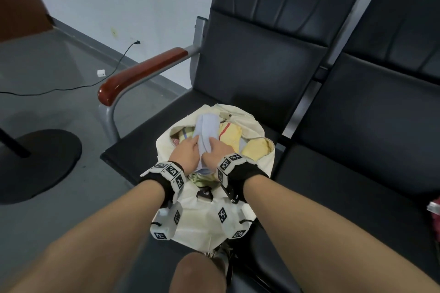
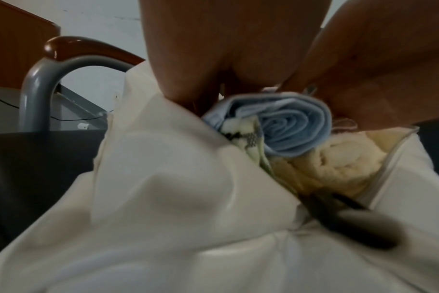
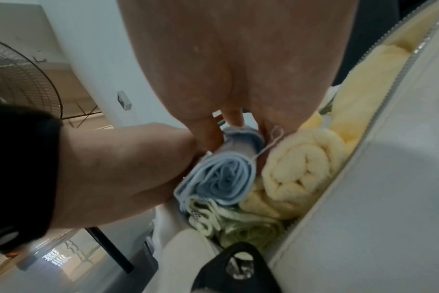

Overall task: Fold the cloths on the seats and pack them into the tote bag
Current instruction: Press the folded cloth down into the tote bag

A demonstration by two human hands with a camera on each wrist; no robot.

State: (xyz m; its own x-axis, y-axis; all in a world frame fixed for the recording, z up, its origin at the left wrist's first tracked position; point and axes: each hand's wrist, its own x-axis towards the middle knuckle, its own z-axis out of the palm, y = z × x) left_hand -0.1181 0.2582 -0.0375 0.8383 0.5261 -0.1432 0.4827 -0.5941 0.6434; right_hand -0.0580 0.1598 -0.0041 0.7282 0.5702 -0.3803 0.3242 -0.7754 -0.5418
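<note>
Both hands, left hand (image 1: 188,152) and right hand (image 1: 217,151), each grip a rolled blue cloth (image 1: 204,131) pressed into the crowded tote bag (image 1: 252,121) on the seat (image 1: 152,140); squeezed unevenly, it could unroll or dislodge the yellow cloths (image 1: 256,148).

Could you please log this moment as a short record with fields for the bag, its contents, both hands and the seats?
bag: cream tote bag, mouth open, lying on the left black seat
contents: rolled blue cloth on top, rolled yellow cloth beside it, pale green cloth beneath
left hand: grips the blue cloth
right hand: grips the blue cloth from the other side
neighbouring seat: no cloth seen on the visible part
</note>
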